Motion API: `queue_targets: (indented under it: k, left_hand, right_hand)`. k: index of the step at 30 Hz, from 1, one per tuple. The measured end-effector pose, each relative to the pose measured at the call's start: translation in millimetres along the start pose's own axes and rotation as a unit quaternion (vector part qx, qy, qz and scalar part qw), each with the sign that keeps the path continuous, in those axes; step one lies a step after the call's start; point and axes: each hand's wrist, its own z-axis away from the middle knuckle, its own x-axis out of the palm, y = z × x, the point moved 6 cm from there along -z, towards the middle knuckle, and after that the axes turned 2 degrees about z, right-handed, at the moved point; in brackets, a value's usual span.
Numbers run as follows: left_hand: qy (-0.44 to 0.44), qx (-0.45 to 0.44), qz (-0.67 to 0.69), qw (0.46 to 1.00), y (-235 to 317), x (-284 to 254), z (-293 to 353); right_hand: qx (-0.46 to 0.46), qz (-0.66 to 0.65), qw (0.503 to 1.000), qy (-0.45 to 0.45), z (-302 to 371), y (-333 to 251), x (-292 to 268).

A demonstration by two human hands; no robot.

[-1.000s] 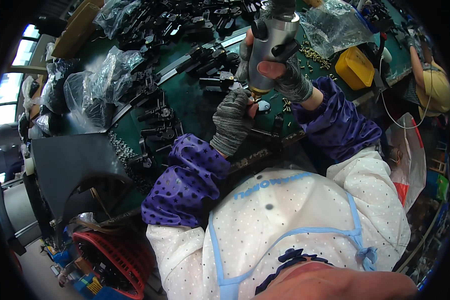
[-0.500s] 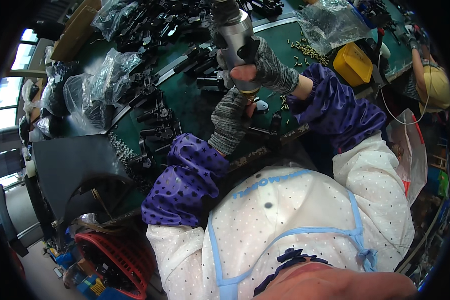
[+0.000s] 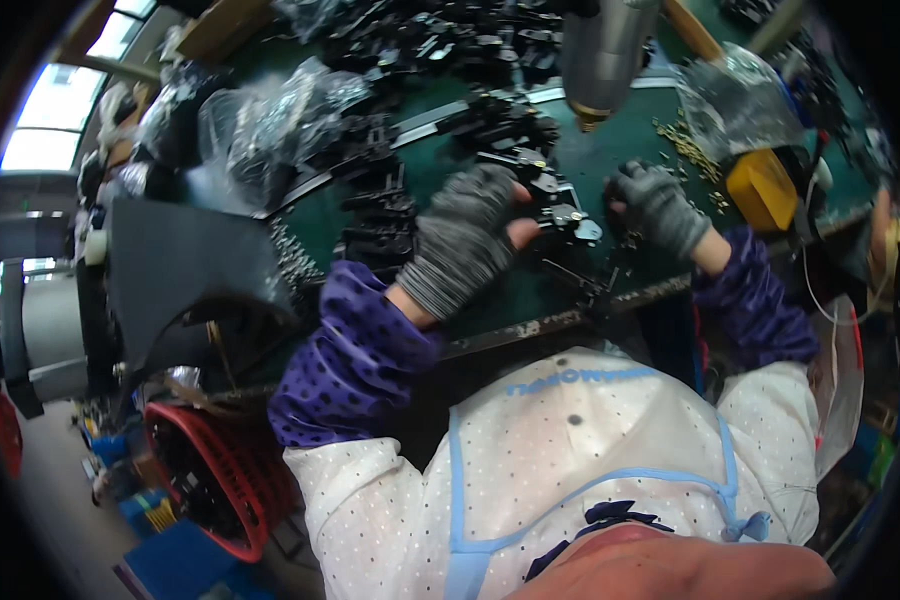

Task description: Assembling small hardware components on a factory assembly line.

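My left hand [image 3: 462, 238], in a grey knitted glove with bare fingertips, is above the bench with thumb and forefinger apart. Just right of those fingertips lies a dark assembly with silvery metal plates [image 3: 567, 218]; no firm grip on it shows. My right hand [image 3: 662, 208], gloved alike, is low over the bench further right. Its fingers curl inward, and what they hold, if anything, is hidden. Beyond and between both hands hangs a silver power screwdriver [image 3: 602, 65] with a brass-coloured tip, touched by neither hand.
Brass screws [image 3: 692, 150] lie scattered beside a yellow container [image 3: 762, 190]. Black metal parts [image 3: 378, 215] line the bench left of my hands, with more heaped at the back. Clear plastic bags [image 3: 280, 115] lie left. A red basket [image 3: 255, 480] stands below the bench edge.
Both hands have let go of the power screwdriver, which now hangs higher and apart from them. My right hand has moved right and down toward the bench. The whole view has shifted somewhat.
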Motion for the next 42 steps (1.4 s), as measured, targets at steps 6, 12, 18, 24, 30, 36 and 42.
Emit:
queue_targets:
  k: [6,12,18,24,30,36,42]
  left_hand:
    - [0.146,-0.134,-0.135,0.971,-158,-96,-4]
    - [0.063,-0.093,-0.262,0.958,-198,-61,-61]
    - [-0.040,-0.180,-0.314,0.931,-225,-30,-97]
    - [0.056,-0.121,-0.022,0.991,-164,-34,-76]
    - [-0.005,0.067,0.122,0.990,-3,30,-3]
    - [-0.033,0.092,0.153,0.983,30,78,26]
    - [-0.051,0.123,0.168,0.977,20,96,37]
  right_hand:
    - [0.017,0.096,0.994,-0.045,-3,2,12]
    - [0.038,0.126,0.989,-0.065,-3,1,8]
    - [-0.007,0.193,0.980,-0.053,2,-6,7]
    - [0.043,0.203,0.972,-0.114,-4,5,12]
    - [0.036,-0.129,0.990,-0.035,10,21,-12]
    - [0.072,-0.467,0.877,-0.087,44,-9,-10]
    - [0.112,-0.619,0.762,-0.153,58,-41,8]
